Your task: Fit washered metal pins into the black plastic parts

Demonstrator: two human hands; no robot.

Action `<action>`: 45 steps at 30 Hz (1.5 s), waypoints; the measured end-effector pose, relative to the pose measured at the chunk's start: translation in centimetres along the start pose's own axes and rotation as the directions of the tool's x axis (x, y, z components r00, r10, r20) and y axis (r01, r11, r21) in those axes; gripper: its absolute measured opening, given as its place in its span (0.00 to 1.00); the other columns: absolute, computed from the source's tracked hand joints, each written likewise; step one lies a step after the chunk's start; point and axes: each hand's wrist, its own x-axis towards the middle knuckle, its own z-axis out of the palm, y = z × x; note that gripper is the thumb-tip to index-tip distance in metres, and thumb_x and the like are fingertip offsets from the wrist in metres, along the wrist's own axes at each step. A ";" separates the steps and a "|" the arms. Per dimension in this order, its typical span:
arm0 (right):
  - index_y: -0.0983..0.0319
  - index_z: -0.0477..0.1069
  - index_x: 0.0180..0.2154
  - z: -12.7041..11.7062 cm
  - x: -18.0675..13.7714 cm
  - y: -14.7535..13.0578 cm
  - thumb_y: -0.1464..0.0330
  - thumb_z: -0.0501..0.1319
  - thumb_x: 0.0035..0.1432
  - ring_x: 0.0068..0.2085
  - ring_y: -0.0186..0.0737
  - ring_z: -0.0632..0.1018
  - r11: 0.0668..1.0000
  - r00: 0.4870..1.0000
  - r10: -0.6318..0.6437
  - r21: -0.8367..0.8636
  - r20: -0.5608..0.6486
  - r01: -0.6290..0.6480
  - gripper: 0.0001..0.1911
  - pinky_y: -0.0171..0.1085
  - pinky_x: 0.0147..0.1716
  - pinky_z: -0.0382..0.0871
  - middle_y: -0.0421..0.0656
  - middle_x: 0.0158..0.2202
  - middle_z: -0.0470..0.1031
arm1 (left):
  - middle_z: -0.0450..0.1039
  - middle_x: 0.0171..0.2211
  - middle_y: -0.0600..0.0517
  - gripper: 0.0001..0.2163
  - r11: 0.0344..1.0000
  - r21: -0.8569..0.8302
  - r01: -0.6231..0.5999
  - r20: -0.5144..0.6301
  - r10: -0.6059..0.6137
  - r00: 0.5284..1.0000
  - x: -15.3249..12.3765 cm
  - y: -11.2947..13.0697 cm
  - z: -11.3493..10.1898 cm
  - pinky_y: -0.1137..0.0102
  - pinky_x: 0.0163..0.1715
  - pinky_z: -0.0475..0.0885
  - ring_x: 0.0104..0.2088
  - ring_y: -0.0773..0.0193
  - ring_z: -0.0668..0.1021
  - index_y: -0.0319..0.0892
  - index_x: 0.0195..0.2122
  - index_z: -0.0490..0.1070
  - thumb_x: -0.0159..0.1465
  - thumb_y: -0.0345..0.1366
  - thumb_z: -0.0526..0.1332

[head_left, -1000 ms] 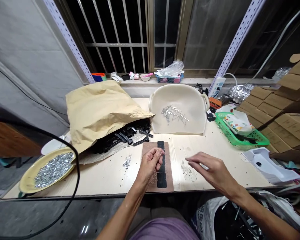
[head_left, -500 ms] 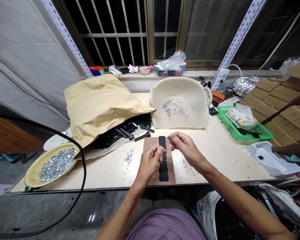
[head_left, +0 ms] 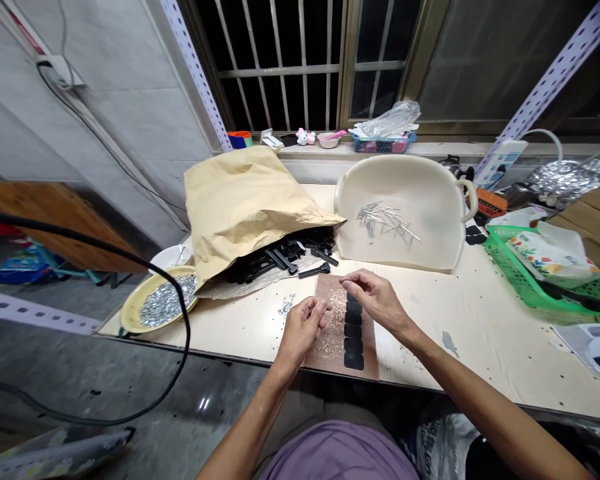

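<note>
A brown board (head_left: 330, 333) lies at the table's near edge with a column of several black pads (head_left: 353, 327) on it. My left hand (head_left: 303, 327) hovers over the board's left side, fingers curled into a pinch on something too small to make out. My right hand (head_left: 375, 297) is over the top of the pad column, thumb and fingers pinched together. What it holds, if anything, is too small to see.
A tan paper bag (head_left: 245, 207) spills black plastic parts (head_left: 285, 257). A cream tray (head_left: 405, 207) holds metal pins (head_left: 385, 223). A yellow plate of small metal bits (head_left: 160, 307) sits left, a green basket (head_left: 550, 273) right. A black cable (head_left: 130, 260) crosses the left.
My right hand came in from the right side of the table to the top of the pad column. The view turned left. My left hand stayed pinched over the board.
</note>
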 end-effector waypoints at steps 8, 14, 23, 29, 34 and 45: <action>0.61 0.72 0.38 4.5 4.7 3.1 0.66 0.53 0.64 0.39 0.39 0.70 0.805 0.951 -0.224 -0.511 0.211 0.303 0.10 0.37 0.40 0.62 0.43 0.37 0.74 | 0.59 0.17 0.60 0.17 0.985 -0.141 0.100 -0.022 -0.105 0.994 -0.4 -0.3 -2.2 0.79 0.13 0.46 0.13 0.79 0.55 0.38 0.32 0.68 0.57 0.49 0.60; 0.61 0.73 0.36 11.1 8.3 6.0 0.67 0.54 0.63 0.41 0.42 0.67 0.597 0.866 -0.182 -0.647 0.467 0.474 0.10 0.39 0.40 0.58 0.44 0.35 0.74 | 0.58 0.18 0.61 0.17 0.963 -0.250 0.102 -0.143 -0.141 0.980 -1.0 -0.6 -4.5 0.80 0.12 0.42 0.12 0.80 0.54 0.37 0.33 0.67 0.56 0.49 0.61; 0.64 0.72 0.33 14.4 9.3 6.7 0.76 0.50 0.63 0.40 0.43 0.66 0.534 0.810 -0.216 -0.628 0.545 0.565 0.12 0.41 0.40 0.56 0.48 0.35 0.72 | 0.58 0.19 0.61 0.19 0.906 -0.410 0.101 -0.195 -0.195 0.961 -1.3 -0.3 -7.8 0.80 0.11 0.40 0.13 0.80 0.55 0.38 0.34 0.68 0.52 0.49 0.65; 0.64 0.70 0.43 12.1 8.7 2.9 0.70 0.46 0.67 0.40 0.41 0.69 0.611 0.840 -0.310 -0.583 0.446 0.535 0.14 0.39 0.41 0.59 0.47 0.37 0.72 | 0.59 0.19 0.60 0.18 0.926 -0.376 0.032 -0.297 -0.153 0.943 -1.3 -0.3 -8.3 0.80 0.12 0.42 0.13 0.80 0.56 0.37 0.35 0.70 0.54 0.49 0.64; 0.58 0.70 0.46 9.4 6.7 -1.4 0.65 0.49 0.66 0.37 0.36 0.72 0.794 0.848 -0.413 -0.324 0.332 0.514 0.14 0.34 0.35 0.63 0.44 0.38 0.71 | 0.60 0.19 0.59 0.18 0.951 -0.306 -0.049 -0.333 -0.059 0.941 -1.6 0.2 -8.2 0.80 0.13 0.45 0.14 0.79 0.57 0.38 0.36 0.71 0.56 0.49 0.63; 0.56 0.73 0.44 7.5 4.2 -3.0 0.64 0.51 0.65 0.35 0.33 0.72 0.790 0.830 -0.444 -0.290 0.336 0.540 0.13 0.31 0.33 0.63 0.42 0.36 0.71 | 0.60 0.18 0.59 0.17 0.965 -0.253 -0.064 -0.302 -0.016 0.953 -2.5 2.1 -7.0 0.79 0.13 0.46 0.14 0.79 0.57 0.37 0.36 0.73 0.56 0.48 0.63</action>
